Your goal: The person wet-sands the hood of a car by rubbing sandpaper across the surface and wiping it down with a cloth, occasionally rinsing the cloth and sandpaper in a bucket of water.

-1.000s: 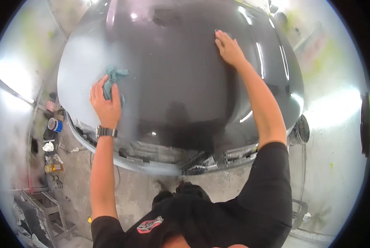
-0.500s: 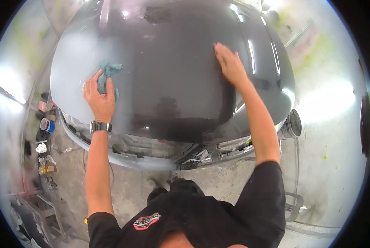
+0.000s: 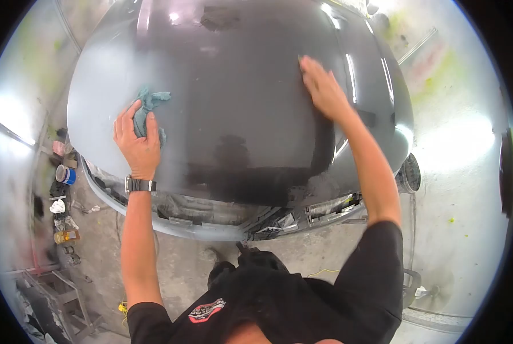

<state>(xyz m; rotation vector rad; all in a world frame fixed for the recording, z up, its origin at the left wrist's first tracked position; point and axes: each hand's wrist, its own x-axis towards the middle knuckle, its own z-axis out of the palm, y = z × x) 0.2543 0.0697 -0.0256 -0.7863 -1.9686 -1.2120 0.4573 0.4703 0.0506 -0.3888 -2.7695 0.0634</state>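
A dark, glossy car hood (image 3: 239,114) fills the middle of the head view, paler and hazier on its left side. On that pale side my left hand (image 3: 136,140) rests, its thumb and fingers closed round a crumpled blue-green cloth (image 3: 147,109). My right hand (image 3: 325,89) lies flat on the hood's right part, fingers stretched out and close together. A thin pale edge shows at its fingertips; I cannot make out what it is, and the palm's underside is hidden. A dark streaked patch runs below this hand.
Below the hood lies the car's open front end (image 3: 205,209) with a pale bumper edge. Along the left wall stand a blue can (image 3: 65,174), a yellow-labelled container (image 3: 67,236) and a stand (image 3: 67,298). A dark round bucket (image 3: 409,174) sits at the right.
My right hand has shifted slightly right and up on the hood. My left hand stays on the cloth in about the same place. The view has moved slightly.
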